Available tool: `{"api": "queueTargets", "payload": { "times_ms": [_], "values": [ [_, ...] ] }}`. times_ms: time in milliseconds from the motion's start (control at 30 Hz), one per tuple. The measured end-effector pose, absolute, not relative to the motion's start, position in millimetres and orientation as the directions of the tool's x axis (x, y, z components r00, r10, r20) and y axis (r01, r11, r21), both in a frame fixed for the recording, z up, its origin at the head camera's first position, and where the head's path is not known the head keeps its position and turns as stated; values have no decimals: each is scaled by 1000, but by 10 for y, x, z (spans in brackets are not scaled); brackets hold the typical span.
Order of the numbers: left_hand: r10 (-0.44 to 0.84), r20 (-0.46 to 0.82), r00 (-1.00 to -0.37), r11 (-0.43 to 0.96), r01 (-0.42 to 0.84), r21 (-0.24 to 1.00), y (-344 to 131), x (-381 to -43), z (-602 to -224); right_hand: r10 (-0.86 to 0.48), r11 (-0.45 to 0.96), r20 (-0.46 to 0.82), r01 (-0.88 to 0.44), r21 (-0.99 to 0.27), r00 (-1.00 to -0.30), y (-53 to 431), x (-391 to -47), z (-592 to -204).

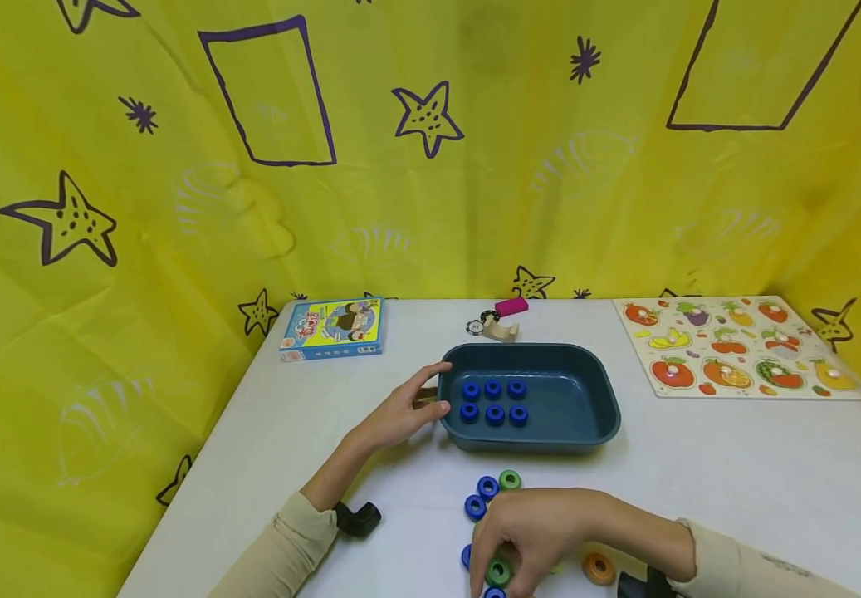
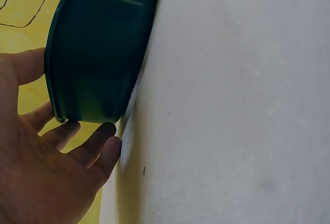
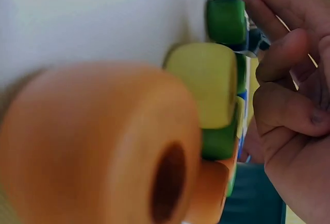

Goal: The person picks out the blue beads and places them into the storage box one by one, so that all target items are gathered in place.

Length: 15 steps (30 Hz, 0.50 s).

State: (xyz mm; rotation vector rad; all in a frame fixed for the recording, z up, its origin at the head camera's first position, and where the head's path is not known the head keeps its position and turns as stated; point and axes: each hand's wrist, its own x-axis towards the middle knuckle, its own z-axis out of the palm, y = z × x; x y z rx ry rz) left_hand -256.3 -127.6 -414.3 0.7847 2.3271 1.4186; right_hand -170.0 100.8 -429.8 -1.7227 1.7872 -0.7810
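My left hand (image 1: 400, 411) grips the left end of a dark teal plastic basin (image 1: 598, 390), thumb and forefinger at the rim. In the left wrist view its fingers bend around the end of the basin (image 2: 98, 54). Several blue rings (image 1: 494, 390) lie inside in two rows. My right hand (image 1: 538, 527) reaches down over a cluster of loose rings, with a green ring (image 1: 498, 571) and a blue ring (image 1: 495, 593) between its spread forefinger and thumb. Its fingertips meet the lower picture edge. The right wrist view shows the hand (image 3: 299, 95) beside a row of coloured rings.
An orange ring (image 1: 599, 569) lies right of the cluster; blue rings (image 1: 476, 507) and a green ring (image 1: 510, 480) lie toward the basin. Behind are a boxed game (image 1: 333, 328), a pink piece (image 1: 511, 307) and a beige piece (image 1: 501, 330). A fruit puzzle board (image 1: 744, 349) lies right.
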Motion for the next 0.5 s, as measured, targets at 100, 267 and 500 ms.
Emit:
{"api": "queueTargets", "payload": {
  "times_ms": [100,267,500],
  "values": [
    [591,21,-806,369,294,882,-1273,-2563,-4137,-1000,5,14,-703,-712,-21,986,-1692,-4326],
    [590,21,-807,368,292,883,-1273,-2565,-4140,-1000,-8,12,-709,-705,0,963,-1694,-4338],
    [600,33,-799,352,301,887,-1275,-2557,-4132,-999,-19,-14,-716,-697,41,953,-1713,-4329]
  ]
}}
